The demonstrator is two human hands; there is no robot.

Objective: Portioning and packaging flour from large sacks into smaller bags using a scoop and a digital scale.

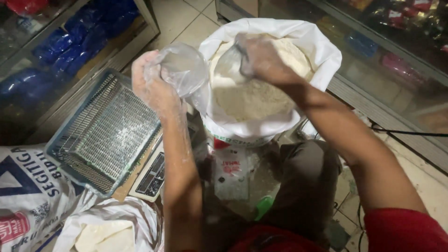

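A big white sack stands open in front of me, filled with pale flour. My left hand, dusted with flour, grips the rim of a clear plastic bag and holds its mouth open beside the sack. Over the flour, my right hand is closed around a clear scoop whose open end points toward the bag. Both forearms are white with powder.
A blue wire-mesh tray rests on a weighing scale at the left. Printed white sacks lie at the lower left, one open. Glass display cases flank both sides. A black cable runs at right.
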